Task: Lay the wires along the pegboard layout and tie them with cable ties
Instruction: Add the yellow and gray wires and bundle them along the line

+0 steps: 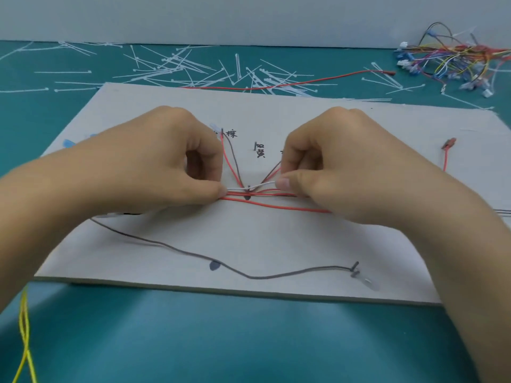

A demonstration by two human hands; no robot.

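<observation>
At mid-board in the head view, both hands are curled into pinches. The left hand point(154, 167) pinches the left end of a white strand point(258, 185) together with the red wires point(276, 207). The right hand point(345, 167) pinches the strand's other end between thumb and forefinger. The strand crosses the wires at a dark mark point(247, 197) and is probably a cable tie, though it is too thin to be sure. The red wires lie flat across the board point(276, 244), and a brown wire point(193, 252) snakes loose nearer the front edge. Everything looks featherlight, thin and limp, so the wires will likely spring out of line unless pinned close to the tie point. Nylon is slick and is best held near its tips. Spare ties point(193, 67) litter the counter point(249, 341) behind.
</observation>
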